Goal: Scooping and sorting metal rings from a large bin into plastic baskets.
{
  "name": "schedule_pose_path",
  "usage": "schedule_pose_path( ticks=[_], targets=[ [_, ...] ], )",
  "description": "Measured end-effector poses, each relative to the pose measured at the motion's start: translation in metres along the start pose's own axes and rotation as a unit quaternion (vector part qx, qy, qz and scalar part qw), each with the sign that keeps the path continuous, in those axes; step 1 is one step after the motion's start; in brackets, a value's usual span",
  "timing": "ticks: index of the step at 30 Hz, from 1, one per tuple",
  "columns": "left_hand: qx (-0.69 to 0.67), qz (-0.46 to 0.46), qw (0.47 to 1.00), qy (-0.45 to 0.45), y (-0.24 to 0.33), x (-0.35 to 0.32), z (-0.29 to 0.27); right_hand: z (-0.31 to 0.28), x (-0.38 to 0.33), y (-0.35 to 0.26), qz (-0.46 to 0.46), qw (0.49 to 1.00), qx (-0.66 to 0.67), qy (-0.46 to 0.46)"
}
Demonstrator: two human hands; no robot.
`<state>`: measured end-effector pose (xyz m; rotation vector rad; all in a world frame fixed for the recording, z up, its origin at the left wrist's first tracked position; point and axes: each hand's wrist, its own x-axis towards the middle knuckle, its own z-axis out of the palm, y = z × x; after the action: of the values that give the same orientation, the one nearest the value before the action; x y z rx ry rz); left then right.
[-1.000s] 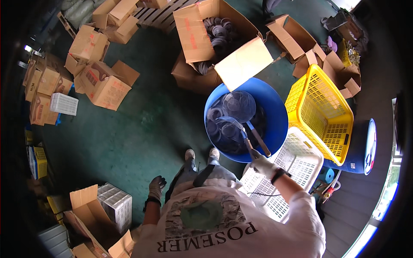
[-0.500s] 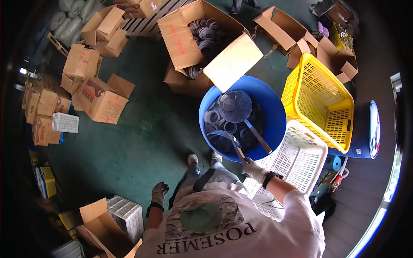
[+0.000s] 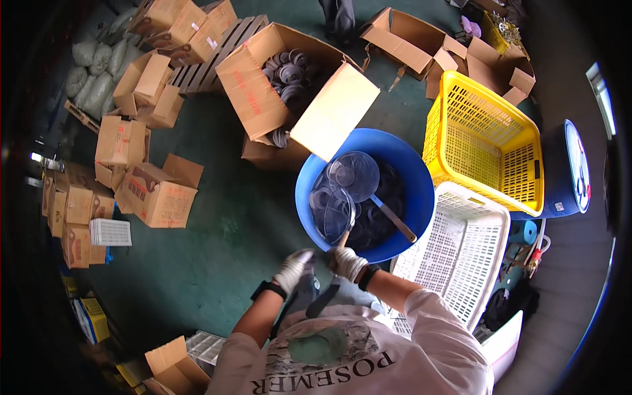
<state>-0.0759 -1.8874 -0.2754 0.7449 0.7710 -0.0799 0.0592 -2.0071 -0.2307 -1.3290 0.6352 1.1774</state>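
Note:
A round blue tub (image 3: 421,217) in front of me holds many dark ring-shaped parts (image 3: 378,227). My gloved right hand (image 3: 347,261), at its near rim, is closed around the handle of a mesh skimmer (image 3: 331,214). The skimmer's wire bowl hangs inside the tub, over the rings. A second mesh skimmer (image 3: 355,176) rests on the rings, its wooden handle leaning on the right rim. My gloved left hand (image 3: 295,268) is just left of the right one, outside the tub. Its fingers look stretched out with nothing in them, though slightly blurred.
A carton (image 3: 253,82) of similar rings stands beyond the tub, one flap overhanging the rim. On the right are a yellow basket (image 3: 438,141) and a white basket (image 3: 497,260). Cartons (image 3: 161,207) stand left. Another person's dark-clothed legs (image 3: 339,20) show at the far edge.
My left hand has risen from beside my leg to near the right hand. The right hand has moved left along the rim, bringing the held skimmer with it. The view has shifted.

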Motion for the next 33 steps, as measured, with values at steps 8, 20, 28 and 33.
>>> schedule_pose_path(
  ticks=[8,20,28,33],
  targets=[
    [0.008,-0.237,0.971,-0.044,-0.026,0.046,0.040,-0.061,-0.015,0.004,-0.057,0.905,-0.344,-0.242],
    [-0.055,-0.189,0.977,-0.078,0.011,-0.026,0.029,-0.220,0.083,-0.149,-0.028,0.548,-0.784,0.292],
    [-0.074,-0.200,0.976,-0.055,0.009,-0.014,0.043,-0.208,0.137,-0.117,0.049,0.996,-0.019,-0.074],
    [-0.115,-0.225,0.960,-0.122,-0.001,-0.006,0.014,-0.151,0.094,-0.084,0.018,0.985,0.123,-0.121]
  ],
)
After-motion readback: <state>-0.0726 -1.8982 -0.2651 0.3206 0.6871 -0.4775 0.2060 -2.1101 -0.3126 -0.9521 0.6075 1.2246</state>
